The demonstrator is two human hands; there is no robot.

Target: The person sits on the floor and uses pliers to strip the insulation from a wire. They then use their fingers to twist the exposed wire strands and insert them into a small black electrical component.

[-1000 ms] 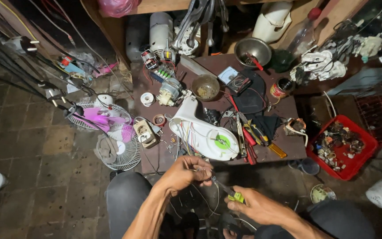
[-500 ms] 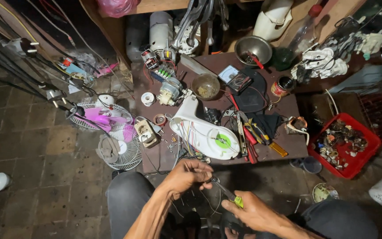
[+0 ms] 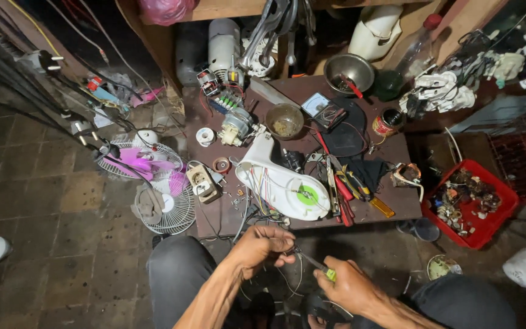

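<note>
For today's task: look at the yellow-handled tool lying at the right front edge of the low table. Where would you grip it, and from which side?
Grip the yellow-handled tool by its yellow handle, coming from above and the front right. The handle lies flat near the table edge with bare tabletop beside it, while its other end runs up into the cluster of red-handled tools and dark cloth, which crowd any approach from the left.

Whatever the left hand (image 3: 262, 245) pinches is hidden inside its curled fingers. The right hand (image 3: 347, 287) covers most of a green-handled tool (image 3: 330, 275), whose thin tip is too small to identify. Both forearms run off the bottom edge. The red tray (image 3: 499, 198) holds parts too small to name.
</note>
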